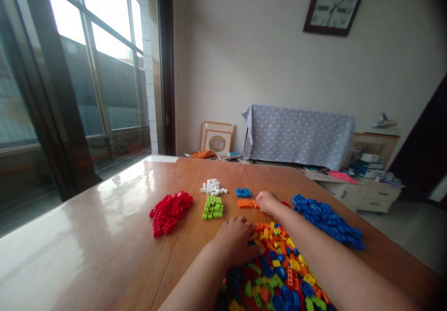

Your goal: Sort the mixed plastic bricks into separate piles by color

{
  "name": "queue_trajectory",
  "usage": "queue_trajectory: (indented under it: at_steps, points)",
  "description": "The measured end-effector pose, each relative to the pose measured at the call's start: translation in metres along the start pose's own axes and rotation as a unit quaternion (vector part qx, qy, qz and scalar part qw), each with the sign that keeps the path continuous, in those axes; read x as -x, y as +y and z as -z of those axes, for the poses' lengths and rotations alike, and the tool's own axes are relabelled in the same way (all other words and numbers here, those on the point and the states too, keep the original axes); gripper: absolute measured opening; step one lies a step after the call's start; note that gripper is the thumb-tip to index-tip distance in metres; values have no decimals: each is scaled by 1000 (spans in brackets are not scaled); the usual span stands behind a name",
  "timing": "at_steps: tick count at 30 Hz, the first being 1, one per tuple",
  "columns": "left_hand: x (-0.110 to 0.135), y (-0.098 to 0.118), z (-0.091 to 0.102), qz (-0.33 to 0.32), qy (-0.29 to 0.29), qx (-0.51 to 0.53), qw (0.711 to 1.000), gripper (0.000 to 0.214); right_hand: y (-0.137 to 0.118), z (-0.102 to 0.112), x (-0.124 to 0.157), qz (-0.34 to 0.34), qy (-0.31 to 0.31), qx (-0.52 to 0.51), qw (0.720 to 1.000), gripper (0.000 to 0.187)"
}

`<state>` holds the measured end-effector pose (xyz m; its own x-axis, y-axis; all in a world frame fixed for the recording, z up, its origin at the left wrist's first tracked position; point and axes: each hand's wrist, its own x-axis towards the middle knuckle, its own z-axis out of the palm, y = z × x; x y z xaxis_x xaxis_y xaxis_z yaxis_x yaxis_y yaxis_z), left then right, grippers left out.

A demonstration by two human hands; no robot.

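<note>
My left hand (234,237) rests knuckles-up on the left edge of a mixed heap of coloured plastic bricks (279,273), fingers curled into it; what they grip is hidden. My right hand (267,202) reaches further out, closed beside a small row of orange bricks (245,203), touching its right end. Sorted groups lie beyond: red bricks (170,211), green bricks (213,207), white bricks (213,187), a few light-blue bricks (243,192) and a large blue pile (328,220) to the right.
The glossy wooden table (104,236) stretches left toward a large window (87,69). Behind it stand a covered piece of furniture (296,134), picture frames (216,138) on the floor, a white drawer unit (359,192) and a wall clock (333,7).
</note>
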<state>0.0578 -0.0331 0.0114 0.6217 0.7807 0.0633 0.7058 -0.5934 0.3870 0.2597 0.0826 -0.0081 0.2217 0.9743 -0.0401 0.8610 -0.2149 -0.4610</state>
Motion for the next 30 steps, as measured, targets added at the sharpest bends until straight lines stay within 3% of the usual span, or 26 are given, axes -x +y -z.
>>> queue_trajectory:
  at_steps: [11,18,24,30]
  points:
    - [-1,-1,-1,-3,-3,-7,1000,62,0,-4,5,2,-27,-78,997,13]
    - [-1,0,0,-9,1,0,1000,62,10,17,12,33,-49,-119,991,14]
    - [-1,-1,-2,-13,2,-5,1000,56,34,40,44,86,-92,-125,984,15]
    - [-2,-2,-1,-23,0,4,1000,42,58,47,77,130,-102,-114,980,19]
